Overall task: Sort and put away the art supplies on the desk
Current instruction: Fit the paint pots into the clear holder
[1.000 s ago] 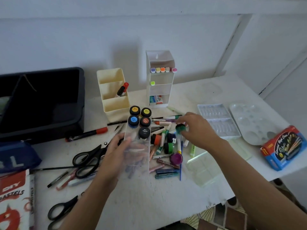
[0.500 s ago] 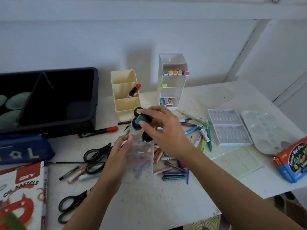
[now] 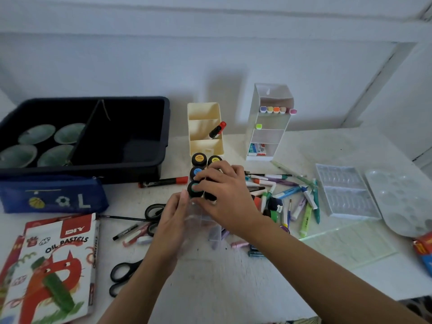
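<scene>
A clear plastic paint tray point(image 3: 211, 232) sits tilted at the desk's middle, and my left hand point(image 3: 173, 225) grips its left side. Black-lidded paint jars fill its far end, among them a yellow-dotted one point(image 3: 199, 159) and a blue-dotted one point(image 3: 197, 171). My right hand point(image 3: 224, 195) reaches over the tray, its fingers curled round a green-dotted paint jar point(image 3: 194, 189) in the left column just behind the blue one. Loose markers, pens and paint jars point(image 3: 292, 195) lie in a heap right of the tray, partly hidden by my right wrist.
At the back stand a black bin point(image 3: 93, 136), a cream organizer point(image 3: 205, 127) and a clear marker holder point(image 3: 268, 127). A blue pouch point(image 3: 51, 197), an oil pastels box point(image 3: 53, 265), scissors point(image 3: 124, 274) and a red marker point(image 3: 163, 181) lie left. A blister tray point(image 3: 343, 192) and palette point(image 3: 402, 199) lie right.
My right hand picked the green jar from the pile, carried it left over the tray and lowered it into the left column. The left hand kept holding the tray.
</scene>
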